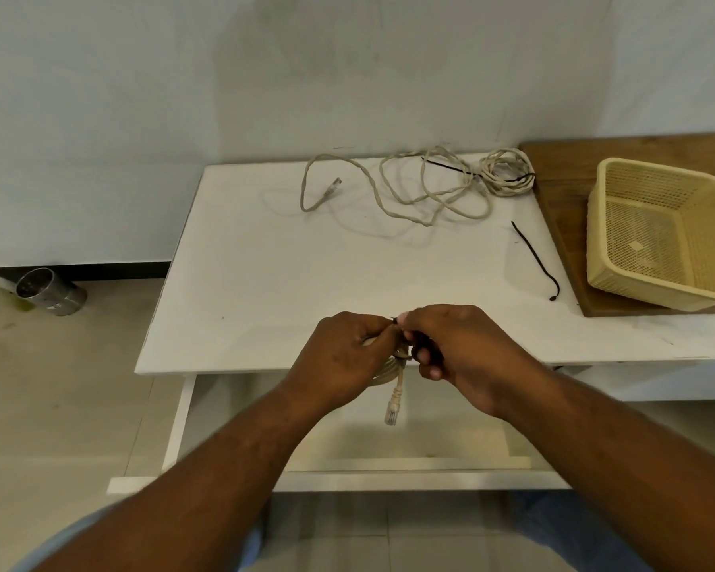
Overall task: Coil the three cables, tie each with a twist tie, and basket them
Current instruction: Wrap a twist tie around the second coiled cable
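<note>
Nearest, the left grip point(347, 353) curled round a coiled beige cable point(389, 373) above the desk point(265, 262) edge, plug hanging down. The right grip point(459, 348) pinched a thin black twist tie point(396, 320) at the coil. Beyond lay a second tie point(535, 258) and tangled beige cables point(469, 177). A yellow plastic mesh basket point(657, 229) stood on a wooden board point(562, 167), apart from them.

White table point(265, 282) against pale wall point(141, 97). Brown wooden board point(566, 167) on table's right end, back edge near wall. Shiny metal canister point(50, 291) on beige tiled floor point(58, 386), left of table, open mouth toward camera, just below black skirting point(112, 270).
</note>
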